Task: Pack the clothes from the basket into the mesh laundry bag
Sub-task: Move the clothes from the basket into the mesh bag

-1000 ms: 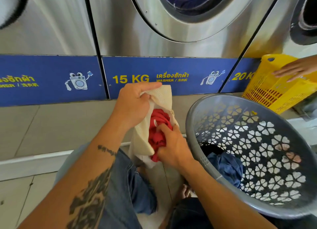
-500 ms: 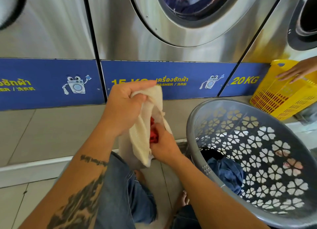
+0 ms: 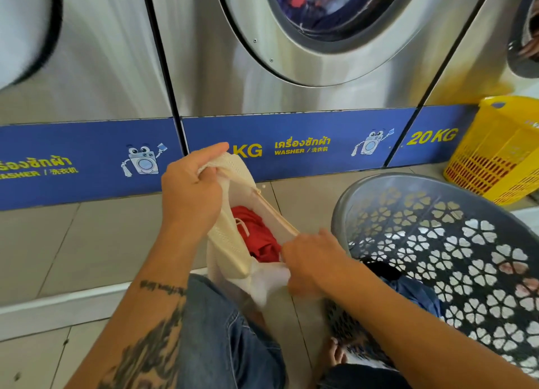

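The right hand (image 3: 313,260) has left the red garment (image 3: 256,237) and now pinches the mesh bag (image 3: 230,242) rim; left hand (image 3: 189,196) grips its top edge.

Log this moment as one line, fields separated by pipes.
left hand: grips mesh bag top | right hand: holds bag's opposite edge | red garment: inside bag | grey basket: blue clothes remain

A single head-worn view looks steeply down and forward, close over the lap, toward the washers (image 3: 291,67).
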`<move>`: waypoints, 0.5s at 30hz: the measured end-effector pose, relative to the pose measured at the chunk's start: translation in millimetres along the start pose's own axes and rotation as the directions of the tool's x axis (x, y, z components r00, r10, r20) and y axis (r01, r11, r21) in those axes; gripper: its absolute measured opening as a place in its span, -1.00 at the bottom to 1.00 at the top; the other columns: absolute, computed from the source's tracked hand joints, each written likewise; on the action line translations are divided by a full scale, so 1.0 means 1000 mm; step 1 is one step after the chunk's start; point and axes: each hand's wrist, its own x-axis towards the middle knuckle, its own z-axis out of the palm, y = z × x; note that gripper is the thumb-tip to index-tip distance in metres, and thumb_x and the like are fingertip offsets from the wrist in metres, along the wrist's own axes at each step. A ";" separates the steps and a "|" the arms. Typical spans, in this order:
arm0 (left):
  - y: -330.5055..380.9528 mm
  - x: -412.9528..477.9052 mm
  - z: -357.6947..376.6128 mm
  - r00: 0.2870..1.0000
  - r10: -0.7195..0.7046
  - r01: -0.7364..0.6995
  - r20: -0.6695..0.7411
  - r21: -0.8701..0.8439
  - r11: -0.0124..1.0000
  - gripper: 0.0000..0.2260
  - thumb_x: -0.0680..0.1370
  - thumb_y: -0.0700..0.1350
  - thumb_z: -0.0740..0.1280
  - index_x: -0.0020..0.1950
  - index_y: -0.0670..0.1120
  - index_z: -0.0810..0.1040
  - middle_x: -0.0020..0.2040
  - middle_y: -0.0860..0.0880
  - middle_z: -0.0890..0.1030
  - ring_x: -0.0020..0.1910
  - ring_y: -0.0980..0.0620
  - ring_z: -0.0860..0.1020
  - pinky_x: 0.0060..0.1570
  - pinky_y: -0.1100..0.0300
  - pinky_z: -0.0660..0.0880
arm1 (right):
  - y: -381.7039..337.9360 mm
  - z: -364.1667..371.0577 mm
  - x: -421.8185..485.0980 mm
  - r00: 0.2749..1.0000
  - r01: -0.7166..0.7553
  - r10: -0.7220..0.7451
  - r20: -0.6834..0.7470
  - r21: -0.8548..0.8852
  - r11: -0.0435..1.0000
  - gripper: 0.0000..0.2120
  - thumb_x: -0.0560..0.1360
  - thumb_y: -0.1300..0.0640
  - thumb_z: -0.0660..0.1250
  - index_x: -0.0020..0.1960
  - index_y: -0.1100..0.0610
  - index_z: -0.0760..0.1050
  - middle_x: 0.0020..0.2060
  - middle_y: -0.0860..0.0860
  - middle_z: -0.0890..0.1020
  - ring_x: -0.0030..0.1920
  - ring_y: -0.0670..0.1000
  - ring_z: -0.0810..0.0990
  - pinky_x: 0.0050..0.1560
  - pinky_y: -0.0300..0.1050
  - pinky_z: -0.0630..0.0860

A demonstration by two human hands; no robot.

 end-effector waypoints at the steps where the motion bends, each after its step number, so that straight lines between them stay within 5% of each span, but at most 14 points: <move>1: -0.001 0.001 -0.001 1.000 -0.001 0.001 -0.001 0.000 1.000 -0.56 0.57 -0.30 0.17 0.19 0.17 0.63 0.17 0.20 0.59 0.19 0.09 0.55 0.25 0.03 0.49 | 0.007 -0.002 -0.003 0.996 -0.003 0.001 -0.086 -0.017 1.000 -0.70 0.52 0.06 0.30 0.23 0.08 0.50 0.08 0.09 0.64 0.08 0.15 0.63 0.19 0.07 0.40; 4: -0.004 0.002 0.000 0.997 -0.021 0.019 0.070 0.031 0.999 -0.56 0.56 -0.28 0.19 0.19 0.20 0.62 0.24 0.14 0.59 0.17 0.07 0.56 0.19 0.09 0.51 | 0.029 -0.003 -0.009 0.965 -0.052 0.057 -0.255 0.028 0.998 -0.75 0.48 0.09 0.31 0.14 0.04 0.58 0.01 0.05 0.66 0.01 0.13 0.64 0.14 0.03 0.42; 9: -0.006 -0.007 0.013 0.965 -0.055 0.005 0.258 0.192 0.981 -0.58 0.59 -0.24 0.20 0.26 0.22 0.59 0.19 0.02 0.59 -0.29 0.08 0.53 -0.32 0.29 0.42 | 0.044 0.019 -0.004 0.930 -0.019 0.048 -0.365 0.084 0.996 -0.81 0.46 0.11 0.32 0.04 -0.03 0.60 0.00 -0.05 0.63 0.04 0.08 0.60 0.15 0.01 0.36; 12: -0.004 -0.017 0.026 0.957 -0.031 -0.033 0.287 0.215 0.976 -0.58 0.59 -0.23 0.20 0.28 0.23 0.56 0.27 0.00 0.58 0.04 -0.16 0.57 0.05 -0.02 0.56 | 0.048 0.034 -0.001 0.921 0.003 0.026 -0.389 0.074 0.997 -0.81 0.46 0.08 0.33 0.05 -0.07 0.63 0.04 -0.09 0.60 0.12 0.06 0.54 0.26 0.06 0.30; 15: -0.001 -0.025 0.037 0.963 -0.043 -0.020 0.264 0.231 0.973 -0.57 0.58 -0.22 0.19 0.30 0.22 0.55 0.27 -0.01 0.58 0.13 -0.25 0.54 0.13 -0.16 0.53 | 0.054 0.045 -0.002 0.923 0.019 0.020 -0.385 0.097 0.995 -0.78 0.46 0.08 0.34 0.07 -0.10 0.64 0.11 -0.12 0.58 0.21 0.04 0.47 0.37 0.12 0.21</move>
